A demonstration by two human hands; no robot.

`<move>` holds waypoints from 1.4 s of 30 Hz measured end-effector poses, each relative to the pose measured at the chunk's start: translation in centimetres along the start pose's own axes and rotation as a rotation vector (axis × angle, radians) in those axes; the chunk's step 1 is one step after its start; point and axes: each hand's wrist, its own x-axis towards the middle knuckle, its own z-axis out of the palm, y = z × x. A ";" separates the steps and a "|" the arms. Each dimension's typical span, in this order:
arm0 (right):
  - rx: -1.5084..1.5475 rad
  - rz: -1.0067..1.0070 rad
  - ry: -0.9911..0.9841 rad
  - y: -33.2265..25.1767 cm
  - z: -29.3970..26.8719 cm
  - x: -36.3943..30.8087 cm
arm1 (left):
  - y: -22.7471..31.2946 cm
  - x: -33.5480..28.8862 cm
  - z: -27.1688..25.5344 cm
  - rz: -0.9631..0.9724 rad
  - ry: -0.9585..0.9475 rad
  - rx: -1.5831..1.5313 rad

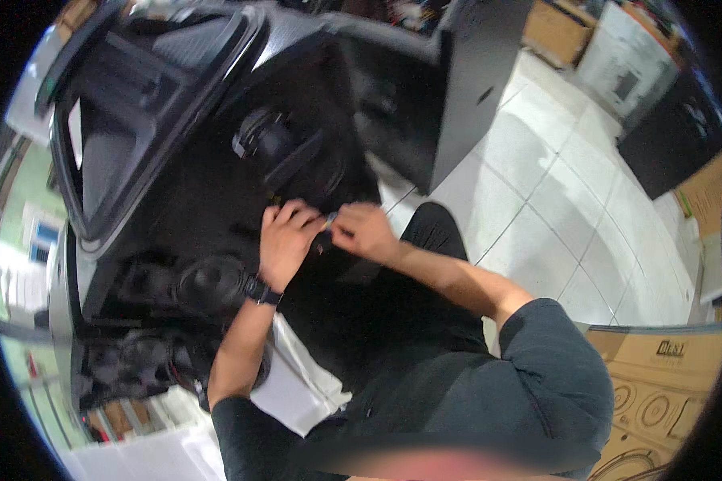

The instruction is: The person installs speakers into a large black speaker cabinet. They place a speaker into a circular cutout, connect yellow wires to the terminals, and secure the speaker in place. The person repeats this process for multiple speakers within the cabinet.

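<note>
My left hand (285, 242), with a black watch (262, 290) on its wrist, and my right hand (366, 232) meet in front of a dark, open compartment (192, 200). The fingers of both are closed in a pinch around a small pale and dark piece (327, 224), too small and blurred to name. Just beyond the fingers lies a round black part (269, 138) with a shiny rim, perhaps a speaker. A round black speaker (210, 282) sits to the left of my left wrist.
A large black trimmed panel (156, 88) rises at the far left. A dark flat board (481, 88) stands beyond my hands, beside white floor tiles (553, 192). Cardboard boxes are at the far right (557, 32) and near right (658, 385). White sheeting (297, 385) lies beside my left arm.
</note>
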 end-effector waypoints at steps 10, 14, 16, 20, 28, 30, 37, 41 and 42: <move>1.287 1.156 -0.309 -1.0 -0.2 -1.5 | -0.7 -0.2 -0.7 0.036 -0.021 -0.173; 1.494 1.311 -0.306 -1.1 0.2 -1.4 | -0.7 -0.4 -0.9 0.046 -0.026 -0.143; 1.441 1.280 -0.291 -1.1 0.4 -1.2 | -0.7 -0.6 -0.9 0.047 -0.021 -0.157; 1.009 0.897 -0.293 -1.0 0.5 -0.7 | -0.7 -0.8 -1.1 0.016 -0.004 -0.238; 0.034 0.179 -0.273 -0.7 -1.2 0.0 | 0.1 -0.6 -0.8 -0.062 0.021 -0.313; 0.338 0.462 -0.339 -1.1 -1.2 -0.3 | 0.1 -0.8 -0.7 -0.065 0.025 -0.306; 1.327 1.245 -0.400 -1.7 -1.3 -1.2 | 0.0 -1.3 -0.2 -0.058 0.035 -0.286; 1.361 1.281 -0.361 -1.7 -1.0 -0.7 | 0.0 -1.6 -0.2 -0.080 0.016 -0.291; 1.340 1.293 -0.356 -1.7 -0.9 -0.6 | 0.1 -1.6 -0.3 -0.083 0.017 -0.289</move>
